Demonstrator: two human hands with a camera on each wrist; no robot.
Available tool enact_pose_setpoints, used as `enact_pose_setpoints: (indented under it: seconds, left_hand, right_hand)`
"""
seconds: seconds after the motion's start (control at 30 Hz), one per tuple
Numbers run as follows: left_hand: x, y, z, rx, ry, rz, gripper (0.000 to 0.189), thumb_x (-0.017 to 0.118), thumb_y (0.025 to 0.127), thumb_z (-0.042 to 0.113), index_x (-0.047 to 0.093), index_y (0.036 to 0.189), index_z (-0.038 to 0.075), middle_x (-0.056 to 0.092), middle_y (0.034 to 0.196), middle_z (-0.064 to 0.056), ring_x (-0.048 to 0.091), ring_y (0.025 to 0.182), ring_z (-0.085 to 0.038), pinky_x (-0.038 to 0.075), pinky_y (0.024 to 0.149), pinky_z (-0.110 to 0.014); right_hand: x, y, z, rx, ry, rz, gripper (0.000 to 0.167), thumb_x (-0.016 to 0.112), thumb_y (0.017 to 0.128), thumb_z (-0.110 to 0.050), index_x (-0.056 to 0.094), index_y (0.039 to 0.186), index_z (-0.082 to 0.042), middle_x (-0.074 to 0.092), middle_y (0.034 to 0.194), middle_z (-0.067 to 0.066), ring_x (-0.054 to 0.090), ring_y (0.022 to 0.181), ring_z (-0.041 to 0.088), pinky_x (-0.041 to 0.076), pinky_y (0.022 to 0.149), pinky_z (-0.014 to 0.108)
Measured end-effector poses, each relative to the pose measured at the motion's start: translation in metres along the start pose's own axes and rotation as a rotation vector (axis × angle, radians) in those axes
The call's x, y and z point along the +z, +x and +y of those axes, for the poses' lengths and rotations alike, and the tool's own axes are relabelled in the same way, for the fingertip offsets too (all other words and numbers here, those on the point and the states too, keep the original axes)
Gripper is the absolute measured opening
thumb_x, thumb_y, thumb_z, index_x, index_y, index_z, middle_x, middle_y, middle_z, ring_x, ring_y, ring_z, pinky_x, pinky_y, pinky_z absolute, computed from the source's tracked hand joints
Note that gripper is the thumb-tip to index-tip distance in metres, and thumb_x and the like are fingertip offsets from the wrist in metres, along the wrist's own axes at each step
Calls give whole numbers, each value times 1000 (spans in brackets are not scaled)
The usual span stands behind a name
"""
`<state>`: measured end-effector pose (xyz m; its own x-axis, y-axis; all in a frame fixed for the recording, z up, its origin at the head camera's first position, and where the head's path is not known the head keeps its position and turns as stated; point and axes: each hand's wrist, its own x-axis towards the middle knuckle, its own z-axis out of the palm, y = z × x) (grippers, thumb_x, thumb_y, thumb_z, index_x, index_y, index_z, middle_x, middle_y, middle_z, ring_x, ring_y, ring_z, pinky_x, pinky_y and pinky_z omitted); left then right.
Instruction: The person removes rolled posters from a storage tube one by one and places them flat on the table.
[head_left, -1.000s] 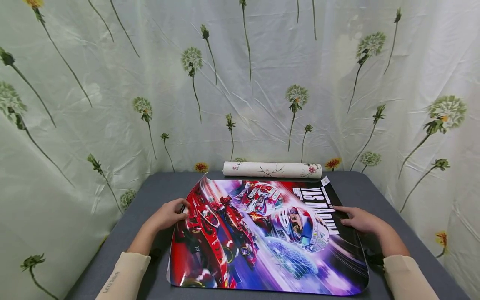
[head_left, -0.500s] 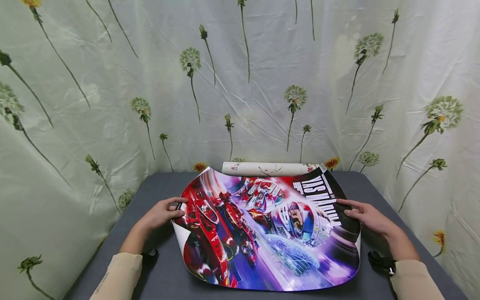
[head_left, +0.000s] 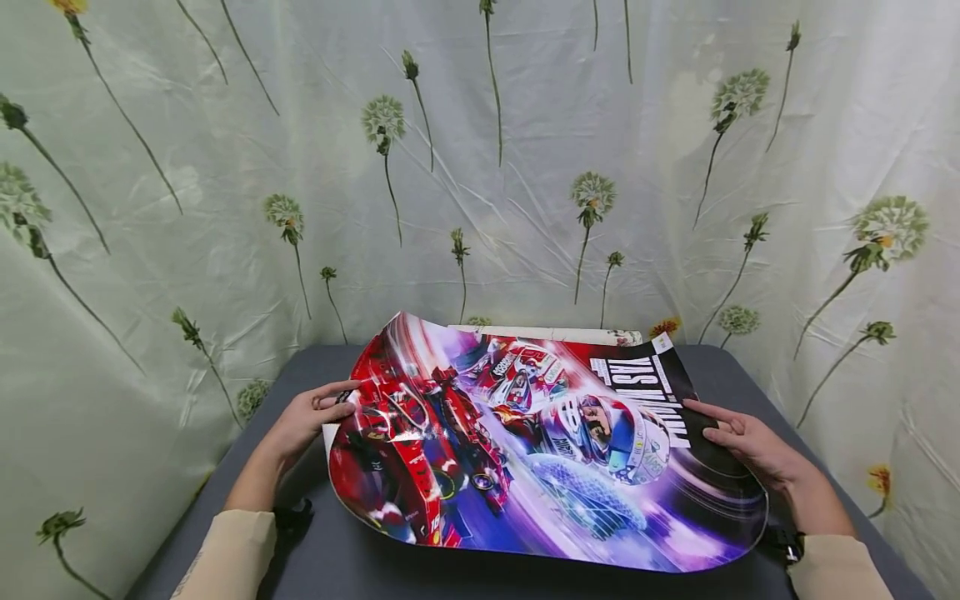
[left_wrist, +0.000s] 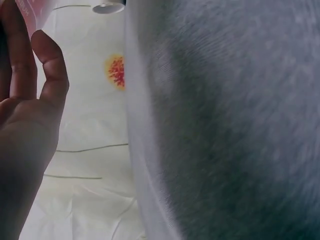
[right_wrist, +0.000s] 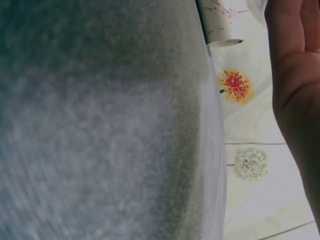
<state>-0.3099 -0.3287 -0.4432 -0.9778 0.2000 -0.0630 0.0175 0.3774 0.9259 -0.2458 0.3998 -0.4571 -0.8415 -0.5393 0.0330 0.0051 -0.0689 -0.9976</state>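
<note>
A glossy poster with red racing cars, helmets and white lettering hangs between both hands in the head view, slightly bowed, its near edge raised off the table. On its left edge, my left hand pinches the sheet between thumb and fingers. My right hand grips the opposite edge beside the lettering, with the index finger stretched along the printed face. In the left wrist view, my left hand shows at the left margin, and only a pinkish bit of the sheet appears. The right wrist view shows part of my right hand.
Behind the poster lies a white roll with a floral print, mostly covered by the sheet; its end shows in the right wrist view. A grey cloth covers the table. A dandelion-printed curtain hangs around the back and sides.
The poster has risen from the table and now hides most of the roll. Both hands have moved outward with its edges; its bottom corners curled, then spread out again.
</note>
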Motion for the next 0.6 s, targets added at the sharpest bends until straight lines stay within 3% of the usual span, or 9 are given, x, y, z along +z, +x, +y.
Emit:
enact_pose_setpoints:
  seconds: [0.07,0.2,0.27,0.4,0.5,0.6]
  left_hand:
    - [-2,-3,3,19,20,5,64,68,104,41,50,159,16,82,115,-4,74,109,-8,46,118,-51]
    - [-5,-8,7,73,8,17,61,67,106,37,49,160,15,83,100,0,75,104,-8,53,101,-24]
    - [-7,-12,10,94,-19,23,60,66,106,33,49,160,13,83,93,2,76,101,-8,52,95,-18]
    - [-9,-17,15,122,-47,48,59,67,106,30,50,159,10,82,90,5,74,103,-1,50,94,-14]
    - [-8,-19,21,141,-42,78,58,70,104,30,54,156,10,83,93,7,70,107,3,48,95,-13]
    - [-6,-20,27,159,-14,113,56,73,102,32,59,152,9,83,95,9,68,107,5,48,93,-14]
  right_hand:
    - [3,0,1,-23,52,-18,60,33,114,1,59,151,-38,78,130,-1,77,114,14,62,89,29]
    - [6,1,-4,-78,53,5,60,33,113,2,59,151,-36,80,125,2,78,110,16,62,87,30]
    - [7,0,-6,-101,54,8,60,33,113,3,59,152,-35,80,124,3,79,108,17,62,86,30]
    - [9,-1,-10,-141,-1,69,59,36,113,4,62,149,-35,82,116,2,80,104,14,62,84,27]
    - [11,-2,-11,-177,-80,164,56,41,111,4,67,143,-34,83,104,-4,78,98,6,61,81,22]
    - [13,-4,-11,-212,-140,236,54,44,110,5,71,137,-33,82,102,-10,76,94,1,60,79,19]
